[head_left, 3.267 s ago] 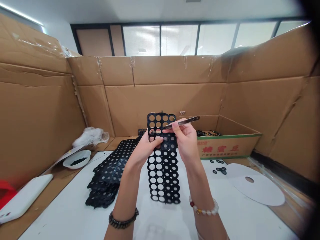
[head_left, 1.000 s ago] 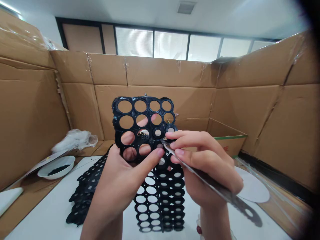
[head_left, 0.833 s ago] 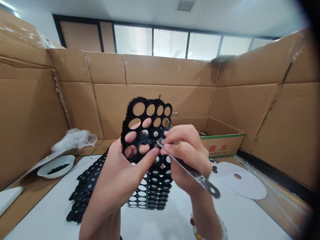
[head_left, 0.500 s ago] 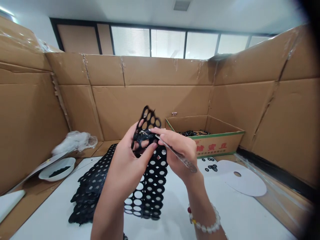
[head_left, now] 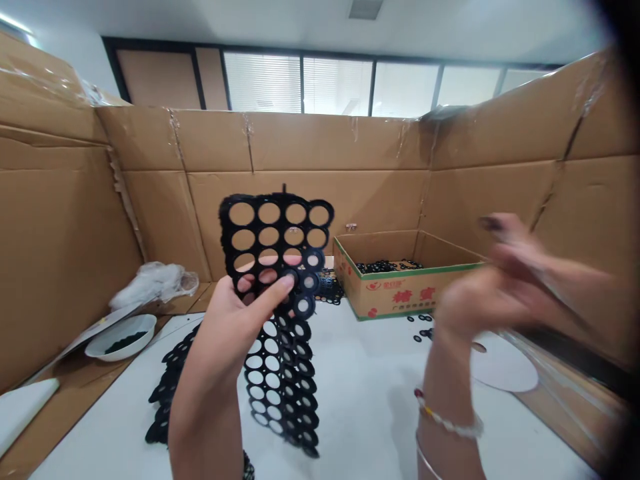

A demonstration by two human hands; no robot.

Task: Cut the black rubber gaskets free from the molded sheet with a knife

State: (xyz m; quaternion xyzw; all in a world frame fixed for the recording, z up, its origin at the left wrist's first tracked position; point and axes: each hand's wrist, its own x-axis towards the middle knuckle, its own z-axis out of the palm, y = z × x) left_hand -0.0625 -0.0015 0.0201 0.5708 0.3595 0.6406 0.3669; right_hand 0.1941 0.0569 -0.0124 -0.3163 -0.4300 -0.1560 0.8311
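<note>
My left hand [head_left: 250, 300] grips a black perforated rubber sheet [head_left: 256, 230], its thumb pressing on the face near the rings. The upper part stands upright with open round holes. Along its right side run thicker rings [head_left: 303, 307], and the long lower part hangs down over the white tabletop [head_left: 365, 380]. Far to the right, away from the sheet, my right hand [head_left: 493, 280] is smeared by motion, with a slim metal tool [head_left: 555, 287] lying along it. A small dark piece [head_left: 493, 223] shows at its fingertips; I cannot make out what it is.
A cardboard box [head_left: 395, 300] with black ring pieces stands at the back right. Loose rings [head_left: 425, 333] and a white disc [head_left: 505, 370] lie before it. More black sheets [head_left: 167, 387], a white bowl [head_left: 123, 338] and plastic bags [head_left: 150, 283] are left. Cardboard walls surround the table.
My right hand has swung away from the sheet to the right, carrying the metal tool. The sheet's top, bent over before, now stands flat and upright in my left hand.
</note>
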